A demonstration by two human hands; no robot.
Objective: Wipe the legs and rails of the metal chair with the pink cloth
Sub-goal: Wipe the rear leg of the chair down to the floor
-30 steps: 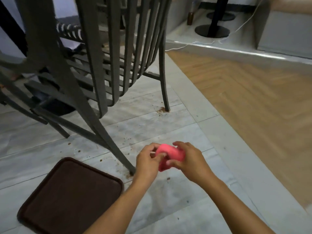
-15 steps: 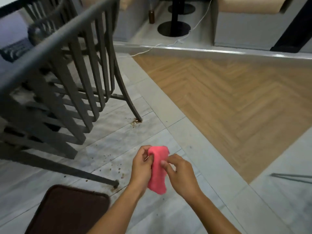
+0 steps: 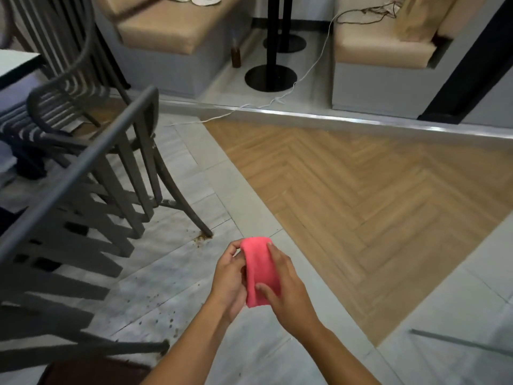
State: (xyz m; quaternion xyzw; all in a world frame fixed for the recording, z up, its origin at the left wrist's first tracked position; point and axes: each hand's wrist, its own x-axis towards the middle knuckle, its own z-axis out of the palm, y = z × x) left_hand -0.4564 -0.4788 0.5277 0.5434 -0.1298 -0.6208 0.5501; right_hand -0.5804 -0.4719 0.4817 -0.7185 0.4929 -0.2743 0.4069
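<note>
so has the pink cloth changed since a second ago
Yes. The pink cloth was a bunched wad between both hands; now it hangs unfolded as a strip, held by the left hand and right hand.

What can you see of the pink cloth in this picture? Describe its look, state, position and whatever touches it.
The pink cloth is a plain, soft-looking fabric, folded into a narrow strip that hangs roughly upright, its top edge rounded over. It is held in the air above the pale floor tiles, apart from the metal chair to its left. The left hand pinches its upper left edge, and the right hand grips its right side, thumb pressed on the lower front. No stains or markings are visible.
</note>
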